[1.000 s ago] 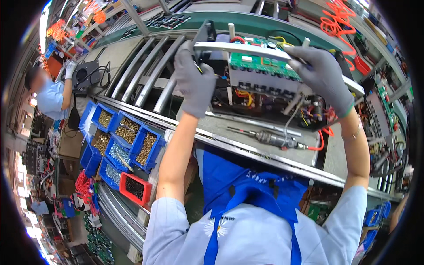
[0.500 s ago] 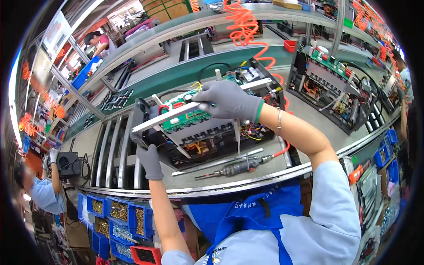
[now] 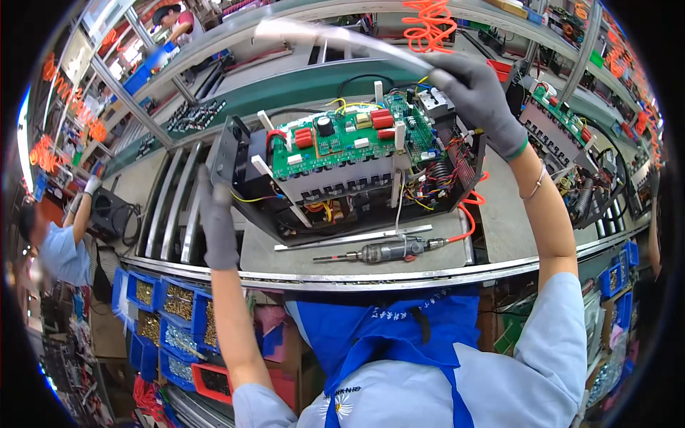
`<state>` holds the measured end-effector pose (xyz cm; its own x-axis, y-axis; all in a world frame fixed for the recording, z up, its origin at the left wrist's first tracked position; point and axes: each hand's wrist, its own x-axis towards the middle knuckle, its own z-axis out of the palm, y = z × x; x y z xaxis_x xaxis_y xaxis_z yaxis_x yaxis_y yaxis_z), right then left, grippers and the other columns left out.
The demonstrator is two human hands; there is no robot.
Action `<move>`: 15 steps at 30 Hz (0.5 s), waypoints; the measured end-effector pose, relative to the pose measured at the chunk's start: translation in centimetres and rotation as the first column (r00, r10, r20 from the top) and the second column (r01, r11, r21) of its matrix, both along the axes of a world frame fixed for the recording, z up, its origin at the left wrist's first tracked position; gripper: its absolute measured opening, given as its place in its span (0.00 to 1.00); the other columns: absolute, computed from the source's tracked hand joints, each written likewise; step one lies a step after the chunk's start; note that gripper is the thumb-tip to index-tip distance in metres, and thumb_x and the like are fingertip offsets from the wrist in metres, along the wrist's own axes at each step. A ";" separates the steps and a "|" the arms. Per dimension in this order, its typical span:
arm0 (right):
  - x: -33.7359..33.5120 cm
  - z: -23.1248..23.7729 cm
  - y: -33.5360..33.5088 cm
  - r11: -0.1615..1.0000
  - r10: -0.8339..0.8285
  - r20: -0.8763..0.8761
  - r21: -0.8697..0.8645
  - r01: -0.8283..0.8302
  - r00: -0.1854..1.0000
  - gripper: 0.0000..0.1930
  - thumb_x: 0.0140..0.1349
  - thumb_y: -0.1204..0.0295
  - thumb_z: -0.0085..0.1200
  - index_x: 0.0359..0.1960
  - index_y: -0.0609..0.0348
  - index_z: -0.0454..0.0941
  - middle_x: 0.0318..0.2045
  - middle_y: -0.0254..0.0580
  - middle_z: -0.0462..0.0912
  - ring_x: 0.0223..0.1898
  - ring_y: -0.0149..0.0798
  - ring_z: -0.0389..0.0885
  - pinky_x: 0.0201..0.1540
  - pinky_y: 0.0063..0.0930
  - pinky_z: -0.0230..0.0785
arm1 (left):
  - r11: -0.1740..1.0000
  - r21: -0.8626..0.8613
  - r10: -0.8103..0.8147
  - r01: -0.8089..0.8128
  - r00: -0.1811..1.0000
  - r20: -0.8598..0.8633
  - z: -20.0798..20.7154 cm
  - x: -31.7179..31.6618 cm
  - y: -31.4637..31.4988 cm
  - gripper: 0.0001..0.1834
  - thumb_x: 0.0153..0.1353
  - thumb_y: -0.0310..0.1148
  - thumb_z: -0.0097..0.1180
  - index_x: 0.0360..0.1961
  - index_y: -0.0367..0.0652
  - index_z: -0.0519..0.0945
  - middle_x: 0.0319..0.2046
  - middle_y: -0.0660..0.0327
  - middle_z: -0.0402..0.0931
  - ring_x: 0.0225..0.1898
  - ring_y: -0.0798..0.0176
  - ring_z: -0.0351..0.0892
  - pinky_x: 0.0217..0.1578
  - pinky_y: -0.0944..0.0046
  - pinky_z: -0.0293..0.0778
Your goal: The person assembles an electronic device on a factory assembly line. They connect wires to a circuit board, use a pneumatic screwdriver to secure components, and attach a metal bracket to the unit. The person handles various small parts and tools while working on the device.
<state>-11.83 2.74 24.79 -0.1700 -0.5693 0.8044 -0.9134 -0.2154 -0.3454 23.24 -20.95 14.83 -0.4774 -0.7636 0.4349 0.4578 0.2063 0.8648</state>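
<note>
My gloved right hand [image 3: 481, 100] grips one end of a long pale metal bar [image 3: 335, 34], lifted over the far side of the machine and smeared by motion. Below it stands an open black machine chassis [image 3: 227, 153] with a green circuit board [image 3: 335, 143] on top, bearing red and black components. White upright posts [image 3: 262, 166] rise around the board. At the chassis's left end, my gloved left hand [image 3: 219, 232] is upright with fingers stretched out, holding nothing; whether it touches the panel I cannot tell. In front lie a pneumatic screwdriver [image 3: 389, 250] and a thin metal strip [image 3: 349, 238].
Metal rollers [image 3: 173, 203] run to the left of the chassis. Another open chassis [image 3: 553, 143] stands at right. Blue bins [image 3: 163, 299] of screws hang below the bench edge. An orange coiled air hose [image 3: 428, 27] hangs overhead. A co-worker [image 3: 68, 242] is at far left.
My right hand has lifted the bar off the posts, up and away to the far right, uncovering the board. My left hand has moved left and its fingers have straightened.
</note>
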 end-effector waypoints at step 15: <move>2.0 -1.7 -1.8 0.940 0.055 0.090 0.331 -0.082 0.994 0.16 0.61 0.73 0.53 0.49 0.65 0.78 0.39 0.41 0.82 0.40 0.30 0.79 0.45 0.22 0.70 | 0.995 -0.028 -0.093 0.092 0.993 -0.065 -0.4 -2.4 -4.9 0.36 0.71 0.55 0.32 0.68 0.35 0.55 0.64 0.52 0.61 0.65 0.60 0.62 0.66 0.62 0.55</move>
